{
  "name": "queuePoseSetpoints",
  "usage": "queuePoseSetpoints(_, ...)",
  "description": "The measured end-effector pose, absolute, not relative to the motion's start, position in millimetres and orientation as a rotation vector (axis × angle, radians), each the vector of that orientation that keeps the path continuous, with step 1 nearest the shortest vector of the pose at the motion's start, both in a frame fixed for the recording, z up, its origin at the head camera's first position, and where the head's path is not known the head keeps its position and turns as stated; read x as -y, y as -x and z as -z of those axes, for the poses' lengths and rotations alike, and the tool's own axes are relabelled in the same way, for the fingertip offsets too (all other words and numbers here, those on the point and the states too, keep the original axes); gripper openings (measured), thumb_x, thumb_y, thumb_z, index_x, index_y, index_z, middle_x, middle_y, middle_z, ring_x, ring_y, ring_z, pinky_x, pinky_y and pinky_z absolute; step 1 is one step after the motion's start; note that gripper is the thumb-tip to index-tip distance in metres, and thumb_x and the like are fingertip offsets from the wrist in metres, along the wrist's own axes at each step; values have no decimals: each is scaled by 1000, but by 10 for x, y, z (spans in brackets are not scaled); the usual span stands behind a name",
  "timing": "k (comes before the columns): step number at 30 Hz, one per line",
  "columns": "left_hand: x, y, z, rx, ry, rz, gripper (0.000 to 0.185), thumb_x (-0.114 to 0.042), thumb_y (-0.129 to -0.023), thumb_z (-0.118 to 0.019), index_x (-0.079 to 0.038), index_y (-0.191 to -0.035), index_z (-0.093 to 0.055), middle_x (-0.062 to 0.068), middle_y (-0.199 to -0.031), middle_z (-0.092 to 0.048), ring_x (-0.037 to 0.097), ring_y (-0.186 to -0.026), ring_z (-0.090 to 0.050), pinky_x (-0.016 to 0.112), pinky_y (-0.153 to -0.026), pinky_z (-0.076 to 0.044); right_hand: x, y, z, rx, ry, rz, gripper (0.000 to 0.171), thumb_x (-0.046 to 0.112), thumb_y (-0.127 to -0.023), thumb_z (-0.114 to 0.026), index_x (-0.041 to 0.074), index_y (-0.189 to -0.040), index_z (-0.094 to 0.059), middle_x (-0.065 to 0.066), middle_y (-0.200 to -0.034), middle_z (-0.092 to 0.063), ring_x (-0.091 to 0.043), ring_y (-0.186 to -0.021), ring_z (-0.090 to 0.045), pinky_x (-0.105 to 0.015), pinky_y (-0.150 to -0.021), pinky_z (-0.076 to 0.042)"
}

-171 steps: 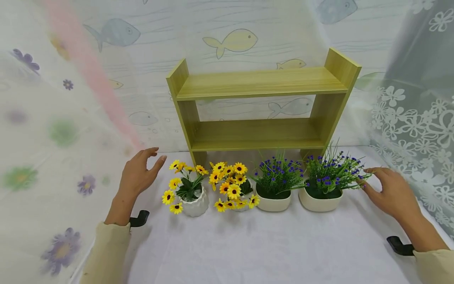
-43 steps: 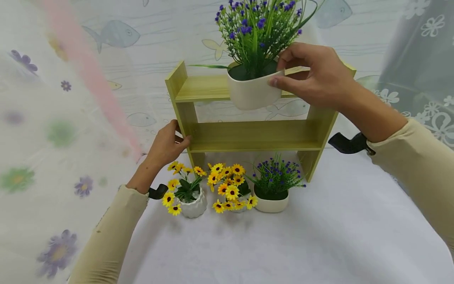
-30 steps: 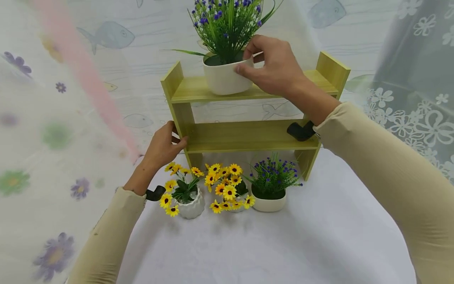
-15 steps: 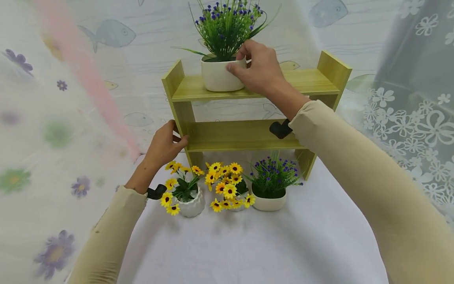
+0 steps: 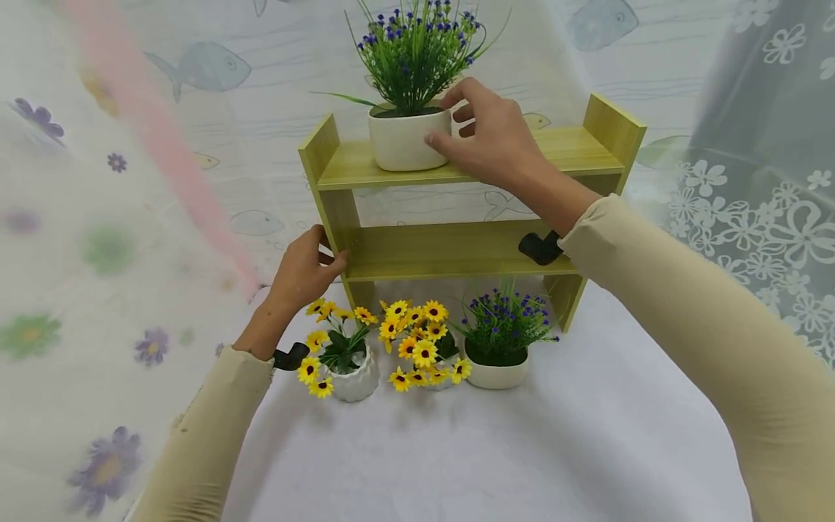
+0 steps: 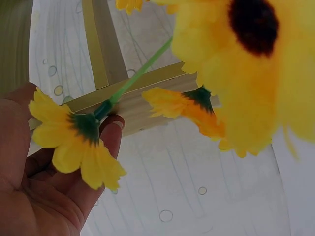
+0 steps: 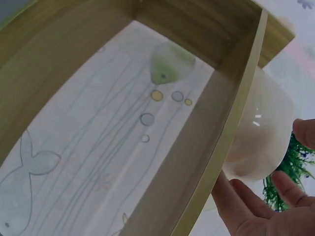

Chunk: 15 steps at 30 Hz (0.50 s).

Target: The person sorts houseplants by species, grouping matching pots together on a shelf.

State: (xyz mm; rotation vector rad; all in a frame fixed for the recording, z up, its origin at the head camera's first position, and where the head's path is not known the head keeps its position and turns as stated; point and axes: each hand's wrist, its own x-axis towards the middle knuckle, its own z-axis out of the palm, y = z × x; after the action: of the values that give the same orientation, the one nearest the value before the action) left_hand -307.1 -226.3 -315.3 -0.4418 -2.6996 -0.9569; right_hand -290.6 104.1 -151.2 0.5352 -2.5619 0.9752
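One blue-flowered pot (image 5: pixel 409 138) on shelf (image 5: pixel 567 148), three pots below.

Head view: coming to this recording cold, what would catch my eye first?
The purple-flowered plant in a white pot on the left part of the wooden shelf's top board, with the right hand at its side, fingers against the pot. Next, the three pots on the white table in front of the shelf: two of yellow flowers and one purple plant. The left hand holds the shelf's left upright.
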Motion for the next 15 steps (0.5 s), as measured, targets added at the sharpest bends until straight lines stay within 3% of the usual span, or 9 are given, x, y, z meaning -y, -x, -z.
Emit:
queuePoseSetpoints(6,2257,3076,3166,2689,450,961,52,-25,-104,-65,-1,-147,-48,17,-123,-62,36,-107,-73,51,-84,-64,-1200,2734,1609,2542,-566,-1007,66,45,-100,-69,7,-149,-46,-14,-145,-58,-28,-135,-60,-44,-111,-52)
queuePoseSetpoints(15,2265,3062,3186,2671,443,977,49,-24,-104,-65,-1,-144,-50,15,-120,-62,34,-105,-74,51,-84,-64,-1419,2471,1786,2434,-656,-1112,53,35,-99,-73,2,-137,-57,-15,-132,-63,-29,-125,-65,-47,-108,-54)
